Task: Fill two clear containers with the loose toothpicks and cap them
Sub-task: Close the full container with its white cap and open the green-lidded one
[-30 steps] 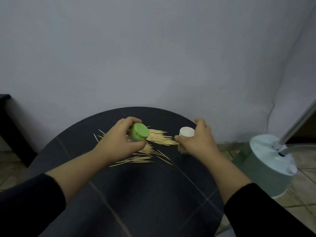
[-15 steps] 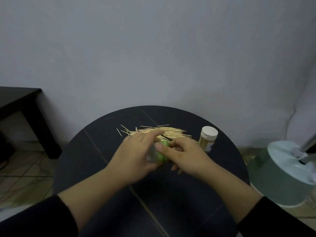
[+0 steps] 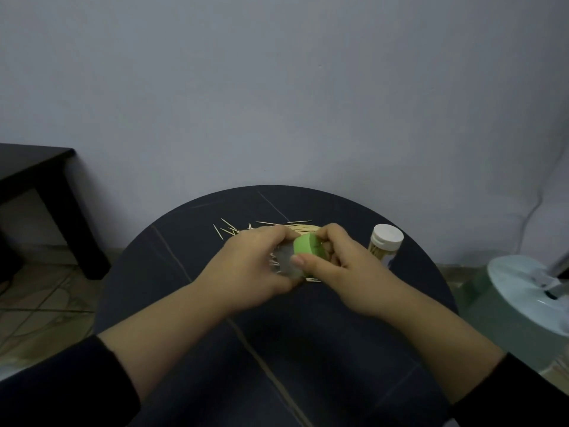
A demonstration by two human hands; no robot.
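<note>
Over the round dark table (image 3: 308, 349), my left hand (image 3: 249, 266) grips a clear container (image 3: 284, 260) tipped on its side. My right hand (image 3: 341, 266) pinches its green cap (image 3: 308, 248) between thumb and fingers. A pile of loose toothpicks (image 3: 295, 227) lies on the table just behind both hands, partly hidden by them. A second clear container with a white cap (image 3: 386, 243) stands upright to the right, holding toothpicks, with neither hand touching it.
A dark side table (image 3: 37, 177) stands at the left by the wall. A pale green round appliance (image 3: 523, 300) with a cable sits on the floor at the right, close to the table's edge. A grey wall rises right behind the table.
My right hand let go of the white-capped container and came over to the green cap. My left hand brought the green-capped container to the middle and tipped it sideways.
</note>
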